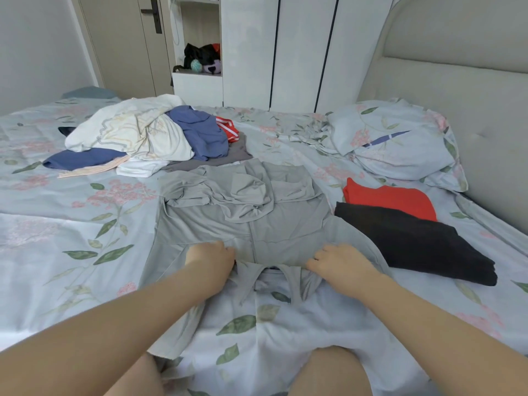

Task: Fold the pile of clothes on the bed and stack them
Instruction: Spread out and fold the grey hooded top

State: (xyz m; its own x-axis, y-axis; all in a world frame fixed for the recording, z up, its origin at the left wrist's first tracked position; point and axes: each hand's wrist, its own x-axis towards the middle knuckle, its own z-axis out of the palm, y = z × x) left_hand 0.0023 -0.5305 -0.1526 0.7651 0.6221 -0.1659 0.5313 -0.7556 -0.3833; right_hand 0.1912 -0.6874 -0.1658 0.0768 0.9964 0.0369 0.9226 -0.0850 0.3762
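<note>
A grey collared shirt (243, 221) lies spread on the floral bedsheet (71, 224) in front of me, its far end bunched up. My left hand (210, 257) grips the cloth by the left side of the collar, fingers curled. My right hand (343, 260) grips the cloth at the right side of the collar. To the right lies a folded black garment (417, 241) with a folded red one (391, 197) behind it. An unfolded pile (148, 135) of white, blue, red and grey clothes sits at the back left.
A floral pillow (400, 138) lies at the back right against the padded headboard (471, 90). White wardrobe doors (300, 52) and an open shelf with dark items (200, 58) stand beyond the bed. My knees show at the bottom edge.
</note>
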